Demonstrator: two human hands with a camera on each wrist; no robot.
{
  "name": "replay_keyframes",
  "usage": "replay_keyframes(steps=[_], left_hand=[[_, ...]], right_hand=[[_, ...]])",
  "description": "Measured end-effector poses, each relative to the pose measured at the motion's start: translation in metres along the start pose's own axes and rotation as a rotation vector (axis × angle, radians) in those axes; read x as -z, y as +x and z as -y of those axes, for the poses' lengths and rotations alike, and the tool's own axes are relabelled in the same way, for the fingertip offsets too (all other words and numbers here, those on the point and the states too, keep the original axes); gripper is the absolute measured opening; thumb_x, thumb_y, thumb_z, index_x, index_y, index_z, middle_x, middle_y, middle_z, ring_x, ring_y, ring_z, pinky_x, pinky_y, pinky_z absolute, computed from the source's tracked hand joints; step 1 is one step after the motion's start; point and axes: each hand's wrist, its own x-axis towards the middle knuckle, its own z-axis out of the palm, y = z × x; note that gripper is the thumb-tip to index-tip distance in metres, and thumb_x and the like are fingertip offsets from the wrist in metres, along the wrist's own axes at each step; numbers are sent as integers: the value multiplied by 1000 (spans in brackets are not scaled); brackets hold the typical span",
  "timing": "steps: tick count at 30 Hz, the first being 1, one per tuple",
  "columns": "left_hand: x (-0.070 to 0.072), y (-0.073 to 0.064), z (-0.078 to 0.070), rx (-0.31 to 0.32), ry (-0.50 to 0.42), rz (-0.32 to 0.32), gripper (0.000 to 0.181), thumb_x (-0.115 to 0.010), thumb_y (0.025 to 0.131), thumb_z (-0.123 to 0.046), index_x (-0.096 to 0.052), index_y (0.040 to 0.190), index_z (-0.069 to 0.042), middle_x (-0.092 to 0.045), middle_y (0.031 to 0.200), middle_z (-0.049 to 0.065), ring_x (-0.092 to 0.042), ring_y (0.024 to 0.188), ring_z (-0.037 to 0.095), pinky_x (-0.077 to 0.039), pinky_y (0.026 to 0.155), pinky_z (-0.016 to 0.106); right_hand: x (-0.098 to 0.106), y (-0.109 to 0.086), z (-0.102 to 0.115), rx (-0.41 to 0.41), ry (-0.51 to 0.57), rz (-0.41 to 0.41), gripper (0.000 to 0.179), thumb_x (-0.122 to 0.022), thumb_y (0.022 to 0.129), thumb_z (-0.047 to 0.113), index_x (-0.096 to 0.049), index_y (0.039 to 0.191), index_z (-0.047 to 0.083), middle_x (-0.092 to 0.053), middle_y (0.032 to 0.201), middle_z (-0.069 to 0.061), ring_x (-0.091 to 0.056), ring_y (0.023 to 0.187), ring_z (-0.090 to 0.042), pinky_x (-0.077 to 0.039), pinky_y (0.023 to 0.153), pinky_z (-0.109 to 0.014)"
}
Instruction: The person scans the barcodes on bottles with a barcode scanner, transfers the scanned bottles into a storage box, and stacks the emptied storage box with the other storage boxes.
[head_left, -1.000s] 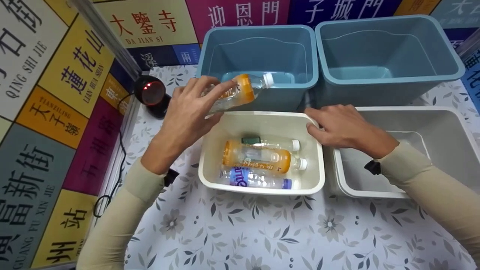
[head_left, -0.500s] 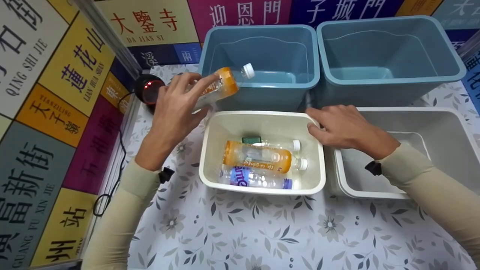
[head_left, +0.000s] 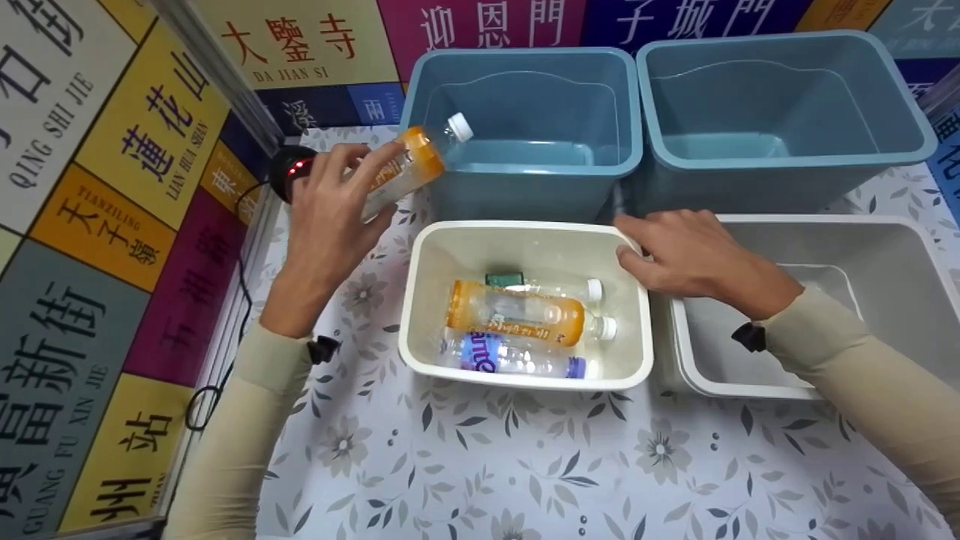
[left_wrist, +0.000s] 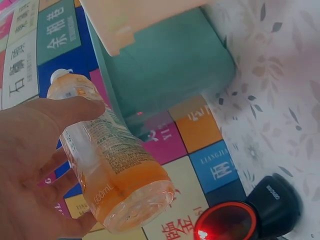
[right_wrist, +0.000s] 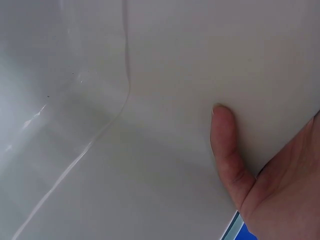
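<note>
My left hand (head_left: 330, 217) grips a plastic bottle (head_left: 421, 154) with an orange label and white cap. It is tilted, cap up and to the right, above the table left of the cream bin. In the left wrist view the base of the bottle (left_wrist: 135, 200) slants toward a black scanner (left_wrist: 274, 205) with a red-lit round face. At the cream bin's (head_left: 517, 380) far right corner, my right hand (head_left: 679, 251) holds the rim. Its thumb (right_wrist: 226, 145) lies against a pale inner wall in the right wrist view. Inside this bin several plastic bottles (head_left: 517, 311) lie on their sides.
Two blue bins (head_left: 525, 64) (head_left: 780, 163) stand side by side at the back. Right of the cream bin is a larger pale grey bin (head_left: 810, 219). A black cable (head_left: 244, 300) runs along the left panel wall, over the flowered tablecloth (head_left: 480, 457).
My left hand has carried the bottle leftward and slightly back, away from above the cream bin and closer to the scanner. The right hand stays on the rim.
</note>
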Motion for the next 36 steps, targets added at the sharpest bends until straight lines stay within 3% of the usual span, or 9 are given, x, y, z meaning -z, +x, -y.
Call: replay_keyframes(steps=[10,20,36], left_hand=[[-6,0,18,76,-1,-46,73,-77,87,-25,-43,147,-48,-55,134,6,-50,120,28,-45,88,51],[-19,-1,33,135,18,-150,71,-78,85,-22,-48,146,-43,-56,129,10,-52,114,32,-44,78,52],[-33,-5,55,212,41,-169,70,-78,87,-25,-47,146,-43,-55,129,11,-51,116,34,-46,87,60]], right_hand=[[0,0,-1,-8,-4,9,20,-45,100,38,-56,98,21,-52,65,0,-48,56,-18,-29,44,-33],[2,0,0,-19,-2,24,20,-45,100,39,-56,96,23,-53,67,0,-50,58,-19,-30,45,-33],[1,-1,0,-24,-5,26,22,-43,101,41,-56,100,23,-56,70,0,-52,60,-20,-31,46,-33]])
